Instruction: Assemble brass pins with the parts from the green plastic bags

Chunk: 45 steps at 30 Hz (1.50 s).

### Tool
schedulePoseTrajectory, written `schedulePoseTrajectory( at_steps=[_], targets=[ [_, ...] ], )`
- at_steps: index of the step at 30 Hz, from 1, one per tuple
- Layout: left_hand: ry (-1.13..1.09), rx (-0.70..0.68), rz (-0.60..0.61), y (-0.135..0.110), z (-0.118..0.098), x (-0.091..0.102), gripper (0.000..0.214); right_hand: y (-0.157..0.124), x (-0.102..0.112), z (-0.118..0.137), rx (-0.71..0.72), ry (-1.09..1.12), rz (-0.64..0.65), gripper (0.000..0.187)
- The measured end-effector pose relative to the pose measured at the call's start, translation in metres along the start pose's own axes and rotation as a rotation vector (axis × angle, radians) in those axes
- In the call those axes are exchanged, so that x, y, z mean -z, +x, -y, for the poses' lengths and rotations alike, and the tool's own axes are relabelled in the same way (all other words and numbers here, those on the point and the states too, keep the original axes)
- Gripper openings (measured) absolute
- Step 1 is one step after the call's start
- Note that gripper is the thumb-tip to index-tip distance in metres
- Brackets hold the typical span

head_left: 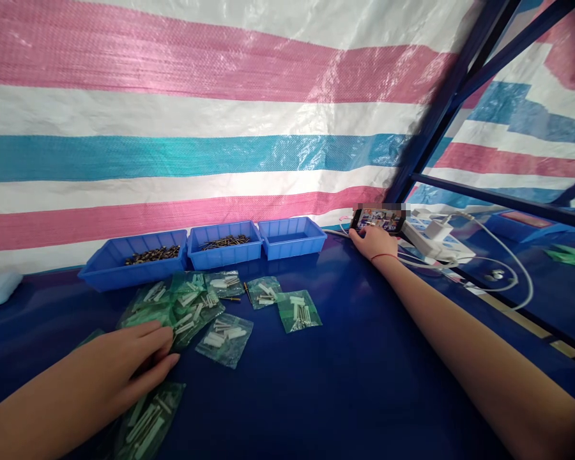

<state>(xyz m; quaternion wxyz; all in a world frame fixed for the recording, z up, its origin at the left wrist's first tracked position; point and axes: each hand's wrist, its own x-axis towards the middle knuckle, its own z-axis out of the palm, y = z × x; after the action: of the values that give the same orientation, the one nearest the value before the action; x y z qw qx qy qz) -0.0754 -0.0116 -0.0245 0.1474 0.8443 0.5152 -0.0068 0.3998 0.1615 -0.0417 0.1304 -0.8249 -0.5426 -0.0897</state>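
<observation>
1. Close to the near left corner of the worktop, one green bag of pale pins is seen lying flat, partly covered by the left forearm.
2. Just beyond it, the left hand is laid palm down with the fingers stretched out and nothing clamped. Its fingertips rest on the edge of a heap of green bags.
3. Towards the middle of the worktop, a lone bag is found apart from the heap.
4. Along the far edge, three blue bins are set side by side. Dark small parts are held in the left bin and the middle bin. Nothing can be made out in the right bin.
5. At the far right corner, the right hand is stretched out to a phone. The phone's near edge is touched, but it cannot be told whether the fingers are closed around it.
6. Just right of the phone, a power strip is seen with a white cable trailing from it.
</observation>
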Motion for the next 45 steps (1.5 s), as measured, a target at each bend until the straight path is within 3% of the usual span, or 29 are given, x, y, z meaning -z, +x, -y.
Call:
schedulePoseTrajectory(
  at_steps=[8, 14, 20, 23, 27, 32, 34, 39, 45],
  targets=[
    [0.025, -0.036, 0.0, -0.001, -0.001, 0.0, 0.031, -0.002, 0.003, 0.001, -0.012, -0.075, 0.073, 0.033],
    [0.017, -0.013, -0.186, -0.003, -0.008, -0.006, 0.03, -0.008, 0.004, 0.005, -0.006, -0.13, 0.076, 0.032],
    [0.017, -0.054, -0.047, 0.0, -0.002, -0.001, 0.029, -0.022, 0.011, 0.011, 0.052, -0.126, -0.047, 0.036],
    [0.025, -0.035, -0.037, -0.002, -0.001, 0.0, 0.03, -0.035, 0.023, 0.026, 0.18, -0.1, -0.161, 0.038],
    [0.023, -0.037, -0.098, -0.005, -0.003, -0.001, 0.028, -0.066, 0.046, 0.069, 0.485, -0.023, -0.224, 0.035],
    [0.041, -0.018, -0.11, -0.005, -0.008, 0.001, 0.026, -0.146, 0.081, 0.126, 0.847, 0.102, -0.247, 0.034],
    [0.047, -0.009, -0.098, -0.004, -0.013, 0.003, 0.027, -0.185, 0.088, 0.138, 1.03, 0.273, -0.193, 0.032],
    [0.076, 0.011, -0.061, -0.006, -0.025, 0.006, 0.028, -0.246, 0.076, 0.144, 1.271, 0.423, 0.028, 0.052],
    [0.103, 0.001, -0.043, -0.008, -0.029, 0.008, 0.031, -0.254, 0.067, 0.144, 1.324, 0.387, 0.021, 0.022]
  ],
)
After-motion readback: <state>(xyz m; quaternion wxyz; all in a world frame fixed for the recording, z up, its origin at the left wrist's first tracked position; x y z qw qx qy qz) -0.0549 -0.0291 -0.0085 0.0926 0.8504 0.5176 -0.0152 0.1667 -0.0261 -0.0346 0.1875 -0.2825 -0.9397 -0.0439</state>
